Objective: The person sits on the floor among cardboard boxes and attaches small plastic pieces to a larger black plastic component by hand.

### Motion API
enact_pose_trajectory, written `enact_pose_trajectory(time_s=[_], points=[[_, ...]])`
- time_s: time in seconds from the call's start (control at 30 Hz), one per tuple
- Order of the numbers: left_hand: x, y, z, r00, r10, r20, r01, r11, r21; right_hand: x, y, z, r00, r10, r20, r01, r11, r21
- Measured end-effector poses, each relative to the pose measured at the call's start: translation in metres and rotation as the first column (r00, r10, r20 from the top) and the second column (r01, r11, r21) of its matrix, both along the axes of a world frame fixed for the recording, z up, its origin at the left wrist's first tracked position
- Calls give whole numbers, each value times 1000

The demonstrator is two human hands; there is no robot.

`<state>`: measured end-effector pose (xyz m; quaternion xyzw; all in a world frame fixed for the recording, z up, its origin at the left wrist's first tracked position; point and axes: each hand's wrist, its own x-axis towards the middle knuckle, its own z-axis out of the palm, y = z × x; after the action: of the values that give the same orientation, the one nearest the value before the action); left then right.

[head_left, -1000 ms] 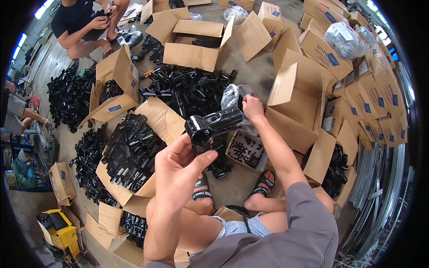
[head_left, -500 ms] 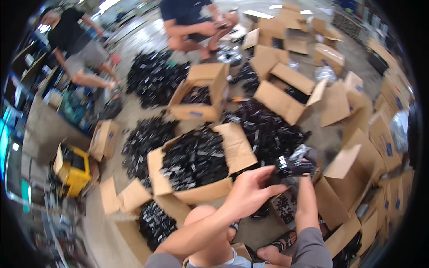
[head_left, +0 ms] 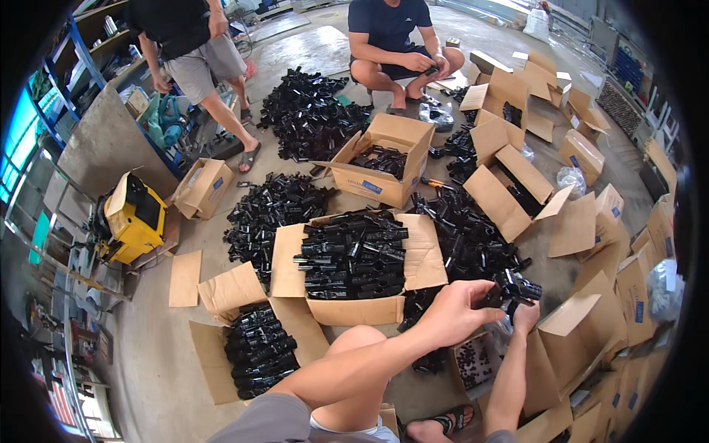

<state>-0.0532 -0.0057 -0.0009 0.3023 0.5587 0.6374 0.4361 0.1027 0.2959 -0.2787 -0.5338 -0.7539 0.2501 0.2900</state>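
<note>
My right hand [head_left: 525, 318] is closed round the lower part of a black tubular fitting [head_left: 520, 288] with shiny ends, raised over the floor at the right. A clear plastic bag seems to hang under it. Just left of it, my left hand [head_left: 464, 311] curls its thumb and fingers about a small dark piece that I cannot make out. Below the hands lies an open box of small black pieces [head_left: 476, 359]. In front of me a cardboard box [head_left: 354, 311] is heaped with similar black fittings [head_left: 354, 255]. Another open box at lower left holds stacked rows of fittings [head_left: 260, 354].
Piles of black fittings [head_left: 314, 114] cover the floor ahead. A half-filled carton [head_left: 369, 188] stands among them. Cartons [head_left: 639, 288] crowd the right side. A yellow machine [head_left: 136, 225] sits at left. One person [head_left: 395, 44] squats ahead; another [head_left: 196, 66] stands at far left.
My view has shifted, so the scene sits lower and further right. Both hands stay close together at the black fitting. The person at left has moved nearer the piles, now upright.
</note>
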Motion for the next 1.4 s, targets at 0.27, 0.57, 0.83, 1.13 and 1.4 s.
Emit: enact_pose_trajectory(time_s=[0.27,0.57,0.83,1.13,1.4], points=[[-6,-11,6,994,42,102,-52,994,95,73,-161,114,293,-717,-632,-672,316,-670],[19,-12,19,997,-49,-52,55,993,105,62,-204,271,554,103,-826,-354,927,-121],[31,-20,15,964,-33,-264,40,999,18,22,-194,334,822,518,-238,-307,754,581],[31,-21,11,872,40,-488,-43,999,6,28,-194,321,873,475,-113,-315,724,614],[34,-26,27,803,-2,-596,-90,988,-126,30,-195,317,843,533,-68,-423,737,527]])
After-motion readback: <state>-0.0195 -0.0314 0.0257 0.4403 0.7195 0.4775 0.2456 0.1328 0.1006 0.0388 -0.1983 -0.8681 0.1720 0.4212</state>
